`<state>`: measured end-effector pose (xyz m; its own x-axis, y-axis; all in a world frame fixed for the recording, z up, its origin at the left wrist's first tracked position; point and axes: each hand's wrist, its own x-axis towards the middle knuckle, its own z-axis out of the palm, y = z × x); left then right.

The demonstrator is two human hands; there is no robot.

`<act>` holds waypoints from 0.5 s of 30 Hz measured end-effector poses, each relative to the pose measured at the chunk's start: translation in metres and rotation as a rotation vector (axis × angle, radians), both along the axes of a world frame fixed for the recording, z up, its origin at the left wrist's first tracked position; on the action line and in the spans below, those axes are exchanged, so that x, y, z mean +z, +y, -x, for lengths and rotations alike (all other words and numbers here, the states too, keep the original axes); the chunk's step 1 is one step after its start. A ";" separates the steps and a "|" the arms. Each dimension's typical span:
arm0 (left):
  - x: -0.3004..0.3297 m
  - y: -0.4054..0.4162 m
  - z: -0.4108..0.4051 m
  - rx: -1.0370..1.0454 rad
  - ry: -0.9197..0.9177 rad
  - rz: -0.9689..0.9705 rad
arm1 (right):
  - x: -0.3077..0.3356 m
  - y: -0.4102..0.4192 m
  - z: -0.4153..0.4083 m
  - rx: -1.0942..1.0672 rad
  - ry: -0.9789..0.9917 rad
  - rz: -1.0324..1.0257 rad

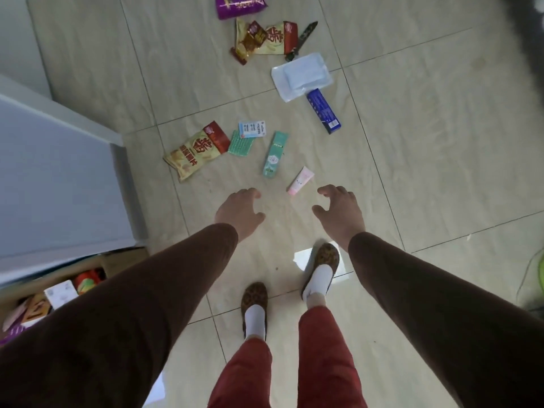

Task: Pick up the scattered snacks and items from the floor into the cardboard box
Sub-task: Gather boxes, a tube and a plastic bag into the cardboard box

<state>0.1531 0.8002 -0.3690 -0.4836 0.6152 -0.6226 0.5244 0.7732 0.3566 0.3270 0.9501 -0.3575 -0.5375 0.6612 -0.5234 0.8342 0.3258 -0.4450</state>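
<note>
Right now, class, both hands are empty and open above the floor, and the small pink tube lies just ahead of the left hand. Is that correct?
Not quite. The head view shows the pink tube lying nearer the right hand, just ahead of its fingertips and to their inner side, not the left hand. The rest stands: both hands are empty and open above the floor.

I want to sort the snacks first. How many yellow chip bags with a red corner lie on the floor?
2. One chip bag lies by the white cabinet, left of the hands. The other chip bag lies farther away, under a small red packet. More may be hidden.
</note>
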 end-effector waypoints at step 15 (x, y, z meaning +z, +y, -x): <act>-0.105 0.119 0.065 0.247 -0.075 0.058 | -0.124 0.137 0.086 0.378 -0.131 0.102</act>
